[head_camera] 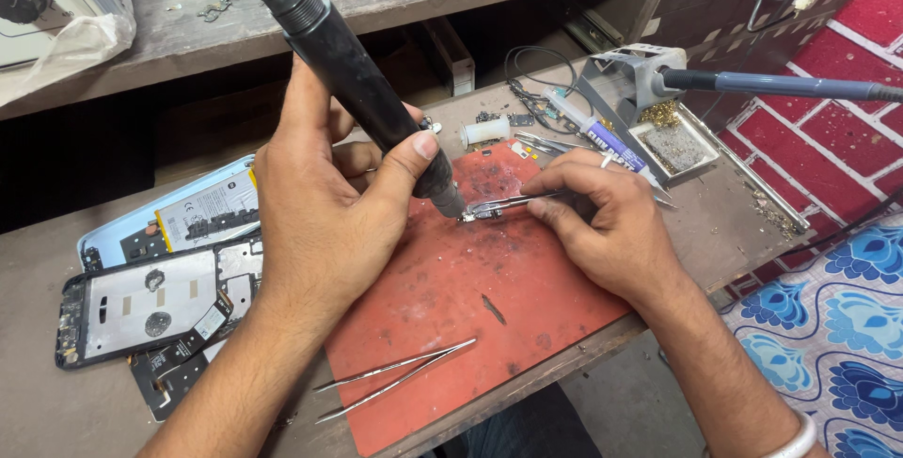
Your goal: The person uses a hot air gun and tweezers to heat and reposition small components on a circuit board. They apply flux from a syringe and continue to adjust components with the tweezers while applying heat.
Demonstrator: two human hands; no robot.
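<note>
My left hand (324, 199) grips a black hot-air handpiece (353, 72), its metal nozzle pointing down at a tiny part (470, 217) on the red work mat (470, 298). Thin metal tweezers (513, 202) are pinched in my right hand (602, 223), and their tips touch that small part right under the nozzle. A second pair of tweezers (400, 378) lies loose on the mat near the front edge.
Opened phone frames and a battery (160, 279) lie left of the mat. A soldering iron stand (640, 91) with its blue-handled iron (781, 85), a flux syringe (593, 129) and a small white vial (484, 131) sit at the back right. A shelf (188, 35) runs above.
</note>
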